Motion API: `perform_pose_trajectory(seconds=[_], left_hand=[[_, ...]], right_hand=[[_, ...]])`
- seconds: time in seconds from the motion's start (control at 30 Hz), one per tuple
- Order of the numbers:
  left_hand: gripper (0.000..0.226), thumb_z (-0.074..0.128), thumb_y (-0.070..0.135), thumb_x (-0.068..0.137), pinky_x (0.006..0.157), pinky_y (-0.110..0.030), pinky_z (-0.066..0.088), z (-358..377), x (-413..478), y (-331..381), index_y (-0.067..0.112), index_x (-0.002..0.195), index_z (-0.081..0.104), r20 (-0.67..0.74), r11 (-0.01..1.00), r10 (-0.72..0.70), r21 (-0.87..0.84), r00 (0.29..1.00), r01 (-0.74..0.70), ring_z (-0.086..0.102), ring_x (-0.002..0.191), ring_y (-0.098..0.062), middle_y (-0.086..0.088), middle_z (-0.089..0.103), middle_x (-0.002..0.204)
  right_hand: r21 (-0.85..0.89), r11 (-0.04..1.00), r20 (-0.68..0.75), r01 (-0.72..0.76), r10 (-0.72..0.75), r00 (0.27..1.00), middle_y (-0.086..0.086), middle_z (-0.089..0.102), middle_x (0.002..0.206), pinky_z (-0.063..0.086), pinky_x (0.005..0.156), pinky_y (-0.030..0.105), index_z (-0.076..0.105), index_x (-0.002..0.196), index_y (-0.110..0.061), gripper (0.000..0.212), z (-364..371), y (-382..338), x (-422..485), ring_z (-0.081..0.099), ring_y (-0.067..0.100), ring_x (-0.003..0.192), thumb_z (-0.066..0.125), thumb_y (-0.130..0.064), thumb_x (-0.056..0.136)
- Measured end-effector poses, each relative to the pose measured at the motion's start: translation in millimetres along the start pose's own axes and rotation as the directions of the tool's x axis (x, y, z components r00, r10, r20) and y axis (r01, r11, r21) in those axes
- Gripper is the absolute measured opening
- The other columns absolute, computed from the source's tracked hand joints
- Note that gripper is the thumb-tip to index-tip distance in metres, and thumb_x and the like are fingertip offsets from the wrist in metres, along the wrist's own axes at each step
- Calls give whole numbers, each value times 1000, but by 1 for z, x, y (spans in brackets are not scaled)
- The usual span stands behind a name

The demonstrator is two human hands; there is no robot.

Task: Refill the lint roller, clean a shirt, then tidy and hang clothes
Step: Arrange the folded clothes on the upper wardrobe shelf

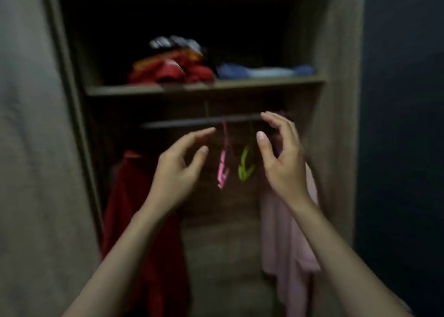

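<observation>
Head view, blurred. Left hand [177,172] and right hand [284,165] are raised before the rail [192,124], fingers loose, grasping nothing. Pink hanger [223,170] and green hanger [244,164] hang bare between them. Red garment [144,220] hangs left, pink garment [288,235] right. Folded clothes [173,72] lie on the shelf [240,84].

Dim wooden wardrobe [336,52] with one shelf [204,88]; dark wall [403,124] at right.

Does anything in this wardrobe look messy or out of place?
The red clothes on the shelf sit in a loose heap, unlike the flat blue pile beside them. A pink hanger and a green hanger hang empty on the rail.
</observation>
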State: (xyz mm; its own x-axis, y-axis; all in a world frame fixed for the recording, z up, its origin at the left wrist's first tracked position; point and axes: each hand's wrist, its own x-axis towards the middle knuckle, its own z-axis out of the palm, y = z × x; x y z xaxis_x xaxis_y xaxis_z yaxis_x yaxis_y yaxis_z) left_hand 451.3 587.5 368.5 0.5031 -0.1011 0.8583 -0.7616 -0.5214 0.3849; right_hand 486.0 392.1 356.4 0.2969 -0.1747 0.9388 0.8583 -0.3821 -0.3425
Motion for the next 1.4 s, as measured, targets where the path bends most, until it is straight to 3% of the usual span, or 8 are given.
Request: perform_pose_trajectory(seconds=[0.2,0.33,0.43,0.63,0.73,0.87,1.2,1.4], left_hand=[[39,56,0,93,104,-13,36,-80,83,-4,17,128,60,-171,951,259,216,951,-221,51,124,2,9,61,127],[40,55,6,95,99,-7,35,-112,138,-5,21,132,56,-221,926,308,291,925,-239,49,122,7,10,58,128],[41,54,14,96,99,-12,37,-124,180,-18,23,136,52,-217,919,259,355,941,-171,50,124,-2,8,56,134],[45,51,28,99,104,-31,42,-120,230,-64,22,142,44,-156,920,27,390,987,36,51,128,-21,-1,49,145],[48,48,33,100,107,-28,32,-114,243,-79,20,145,40,-117,903,-80,411,990,122,44,135,-21,-4,47,147],[43,49,35,99,107,-29,38,-109,257,-89,23,140,47,-65,929,-113,348,991,129,52,127,-18,-4,57,136],[19,59,19,94,98,-38,49,-103,277,-97,23,110,69,-84,985,-26,168,996,40,65,99,-12,2,71,104],[24,59,10,92,99,-39,50,-89,274,-91,18,113,69,-245,987,147,92,958,-128,66,104,-10,2,71,109]], right_hand=[[95,972,11,215,-217,976,-1,54,127,39,107,34,56,124,-15,32,91,-25,120,47,9,124,53,-22,93],[54,959,56,280,-283,958,-2,51,130,39,105,42,52,129,-21,37,129,-37,188,46,11,124,48,-32,94],[-5,977,120,214,-212,970,3,49,135,39,104,48,47,134,-21,42,153,-37,228,47,19,125,44,-39,96],[-235,971,306,53,22,952,12,46,139,31,104,50,35,141,-29,49,176,-4,251,43,30,129,26,-52,98],[-201,980,366,0,75,928,15,49,134,33,105,52,39,139,-29,49,187,13,251,44,33,127,25,-53,98],[-144,990,374,5,50,926,15,50,135,33,106,53,44,136,-28,48,197,23,251,43,32,128,28,-51,98],[-68,995,347,69,-41,937,16,49,134,37,105,43,48,136,-19,42,202,30,248,47,29,125,34,-36,101],[37,993,220,111,-116,969,13,34,150,21,98,10,46,138,-14,41,194,23,243,34,20,137,36,-30,101]])
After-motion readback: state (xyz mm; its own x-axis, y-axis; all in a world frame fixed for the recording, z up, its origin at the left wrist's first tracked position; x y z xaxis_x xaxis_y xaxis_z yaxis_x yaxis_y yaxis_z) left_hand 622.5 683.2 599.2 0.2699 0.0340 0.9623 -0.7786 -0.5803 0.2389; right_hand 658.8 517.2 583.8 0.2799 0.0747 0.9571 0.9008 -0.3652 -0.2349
